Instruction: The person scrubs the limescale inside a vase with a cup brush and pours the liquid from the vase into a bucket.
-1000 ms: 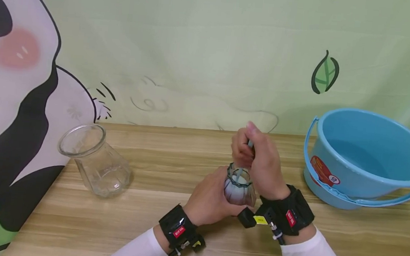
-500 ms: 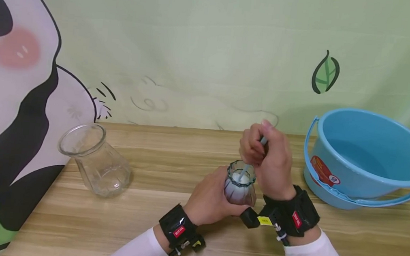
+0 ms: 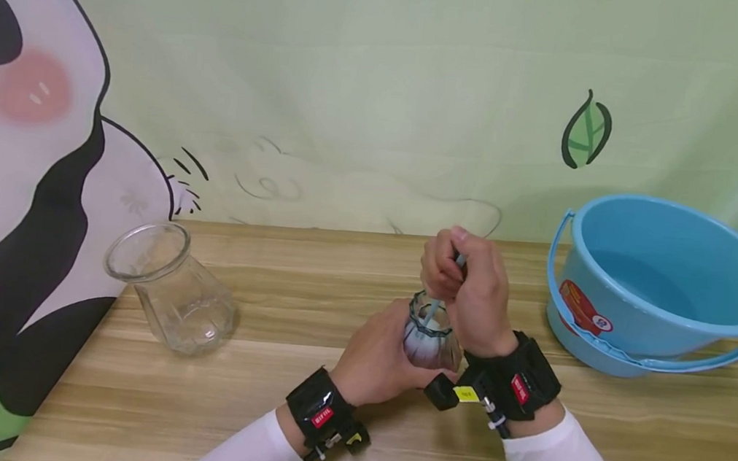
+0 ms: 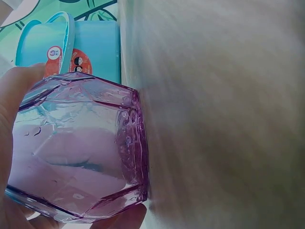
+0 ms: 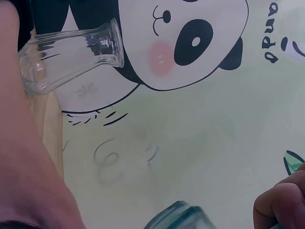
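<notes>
While our left hand (image 3: 374, 359) curls round the vase (image 3: 422, 346), seemingly to steady it, our right hand (image 3: 479, 288) above firmly grips a stick (image 3: 432, 311).

Jar (image 3: 168, 301) left, bucket (image 3: 656, 340) right, vase (image 3: 419, 348) between them (a stick (image 3: 432, 311) inside it).

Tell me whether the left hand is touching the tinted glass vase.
Touching. The head view shows the left hand around the tinted glass vase; the left wrist view shows thumb and fingers against its sides.
</notes>
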A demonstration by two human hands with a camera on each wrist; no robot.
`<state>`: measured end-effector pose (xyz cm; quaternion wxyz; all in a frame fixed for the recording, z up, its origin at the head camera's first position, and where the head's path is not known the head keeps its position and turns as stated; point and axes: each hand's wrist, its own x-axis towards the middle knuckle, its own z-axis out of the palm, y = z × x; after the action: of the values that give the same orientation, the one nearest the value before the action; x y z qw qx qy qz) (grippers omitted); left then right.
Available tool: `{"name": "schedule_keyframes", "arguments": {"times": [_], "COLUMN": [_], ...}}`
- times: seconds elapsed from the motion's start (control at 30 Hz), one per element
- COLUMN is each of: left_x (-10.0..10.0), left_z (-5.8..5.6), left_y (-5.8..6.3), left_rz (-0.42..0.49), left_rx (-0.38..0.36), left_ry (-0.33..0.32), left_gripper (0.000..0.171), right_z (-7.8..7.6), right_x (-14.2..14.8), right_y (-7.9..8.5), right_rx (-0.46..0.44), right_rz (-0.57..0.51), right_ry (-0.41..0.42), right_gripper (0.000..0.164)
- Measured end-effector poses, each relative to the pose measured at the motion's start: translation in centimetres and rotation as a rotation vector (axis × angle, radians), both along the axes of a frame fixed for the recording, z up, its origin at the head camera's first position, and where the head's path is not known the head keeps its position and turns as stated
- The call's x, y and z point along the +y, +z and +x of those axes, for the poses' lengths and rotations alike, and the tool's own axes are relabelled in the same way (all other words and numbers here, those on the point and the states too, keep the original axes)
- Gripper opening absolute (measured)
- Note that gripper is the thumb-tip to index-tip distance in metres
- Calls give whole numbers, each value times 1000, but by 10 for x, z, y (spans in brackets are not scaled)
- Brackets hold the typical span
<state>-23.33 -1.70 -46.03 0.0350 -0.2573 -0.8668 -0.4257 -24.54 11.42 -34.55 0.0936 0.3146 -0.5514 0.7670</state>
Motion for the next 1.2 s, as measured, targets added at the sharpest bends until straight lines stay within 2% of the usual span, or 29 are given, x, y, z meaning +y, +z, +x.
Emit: {"name": "schedule_keyframes", "arguments": {"times": [0.43,0.87,1.2], "left_x": [-1,0,0], "left_z": [-2,-1,-1], "left_y": [0,0,1], "left_rz": [-55,-2,-6], "left_rx": [25,35,9], "left_ry": [7,-25,-8], "left_gripper": [66,67,66], "right_z": [0,0,-1], "right_x": [-9,-5,4], "right_y": [-5,-4,3], "right_rx": [10,-19,-42], "right_rz": [43,53,-4], "right_ry": [0,38,39], "right_gripper": [44,45,48]}}
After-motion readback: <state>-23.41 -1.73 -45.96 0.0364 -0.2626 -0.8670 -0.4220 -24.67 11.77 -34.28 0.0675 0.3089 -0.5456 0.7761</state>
